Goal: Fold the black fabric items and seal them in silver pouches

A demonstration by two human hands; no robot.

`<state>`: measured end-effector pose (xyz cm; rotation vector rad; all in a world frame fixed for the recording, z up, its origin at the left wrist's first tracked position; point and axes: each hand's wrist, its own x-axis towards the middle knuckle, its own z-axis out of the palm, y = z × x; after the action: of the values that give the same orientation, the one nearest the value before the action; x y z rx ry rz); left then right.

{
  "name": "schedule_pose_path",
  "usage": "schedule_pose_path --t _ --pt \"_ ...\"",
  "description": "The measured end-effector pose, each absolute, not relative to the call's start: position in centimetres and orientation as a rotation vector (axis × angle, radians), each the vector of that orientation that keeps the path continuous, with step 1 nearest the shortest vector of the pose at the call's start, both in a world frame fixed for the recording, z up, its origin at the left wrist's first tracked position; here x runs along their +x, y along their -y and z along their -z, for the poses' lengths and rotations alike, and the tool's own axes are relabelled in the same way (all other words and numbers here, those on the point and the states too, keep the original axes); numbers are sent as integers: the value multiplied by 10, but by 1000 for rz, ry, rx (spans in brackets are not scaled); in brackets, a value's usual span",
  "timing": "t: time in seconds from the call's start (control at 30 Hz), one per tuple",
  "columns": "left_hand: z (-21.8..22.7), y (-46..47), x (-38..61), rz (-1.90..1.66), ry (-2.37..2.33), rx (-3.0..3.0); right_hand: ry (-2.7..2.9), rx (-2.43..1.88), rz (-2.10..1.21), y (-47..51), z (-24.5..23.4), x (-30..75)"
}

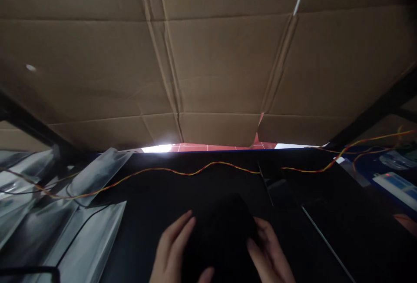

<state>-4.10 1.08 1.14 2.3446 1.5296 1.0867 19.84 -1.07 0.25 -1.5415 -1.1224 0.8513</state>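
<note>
Left hand (172,248) and right hand (272,252) clasp 1 dark object (224,226) between them — each grip half-curled against it. Beyond runs a red-yellow wire (182,171); left lie silver pouches (94,174).

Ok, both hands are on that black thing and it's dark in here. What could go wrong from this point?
1. The black object barely stands out from the dark work surface. The left hand and right hand hold it by its sides, so a slipping hold could pass unseen.
2. The red-and-yellow wire lies loose just beyond the hands; moving the object forward might snag it.
3. The silver bags lie close to the left hand and could get knocked.
</note>
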Motion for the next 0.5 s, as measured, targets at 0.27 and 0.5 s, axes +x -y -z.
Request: schedule_pose_path --t 0.27,0.5 --pt "-27 -28 -24 -825 -1260 2381 1932 -1561 -251 -8 -13 233" --pt "-56 -47 -81 -803 -1327 2466 1553 -1792 -618 -7 -32 261"
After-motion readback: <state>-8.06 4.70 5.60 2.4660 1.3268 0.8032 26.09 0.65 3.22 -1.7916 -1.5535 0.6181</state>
